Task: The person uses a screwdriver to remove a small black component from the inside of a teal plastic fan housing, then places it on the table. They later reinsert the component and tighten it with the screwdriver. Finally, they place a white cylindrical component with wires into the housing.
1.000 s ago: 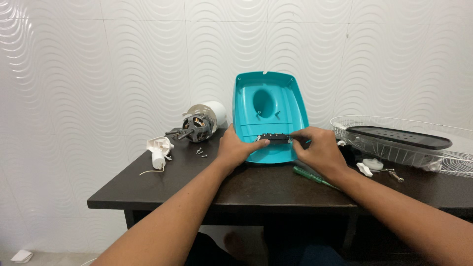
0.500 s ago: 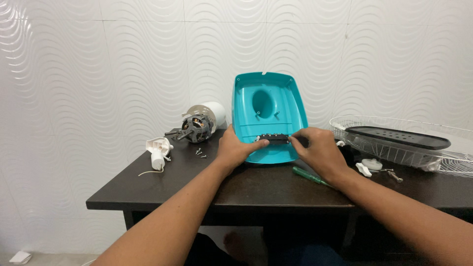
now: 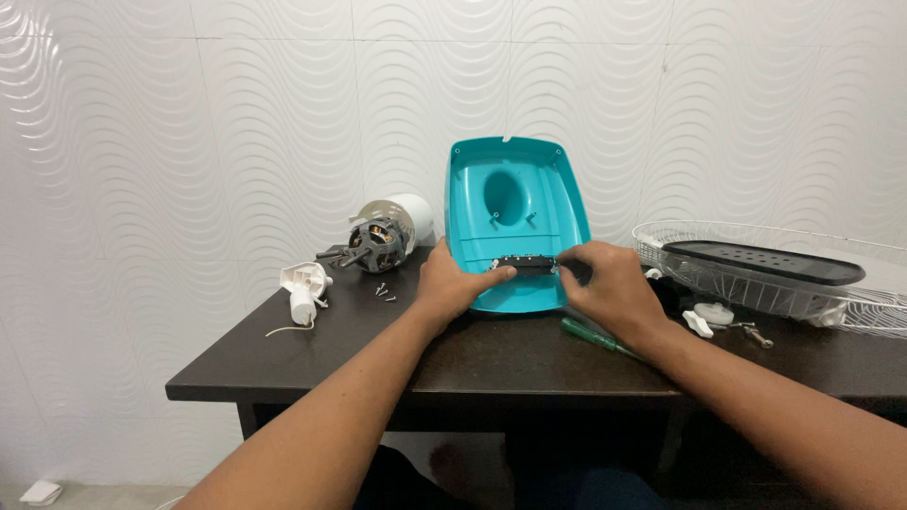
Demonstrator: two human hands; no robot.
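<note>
A teal plastic fan base shell point(image 3: 515, 203) stands tilted against the wall on the dark table point(image 3: 491, 364), its hollow side facing me. A small black switch block point(image 3: 529, 265) sits across its lower part. My left hand point(image 3: 453, 283) grips the shell's lower left edge, thumb reaching toward the block. My right hand point(image 3: 605, 288) pinches the block's right end with its fingertips.
An electric motor with a white cap point(image 3: 383, 236) lies left of the shell, with a few loose screws point(image 3: 383, 293) and a white plastic part with a cord point(image 3: 304, 288) nearby. A green screwdriver point(image 3: 590, 335) lies by my right wrist. A wire fan guard point(image 3: 784, 283) holding a black cover sits at right.
Both hands stay on the shell and switch block; only small finger shifts and a slight camera move show.
</note>
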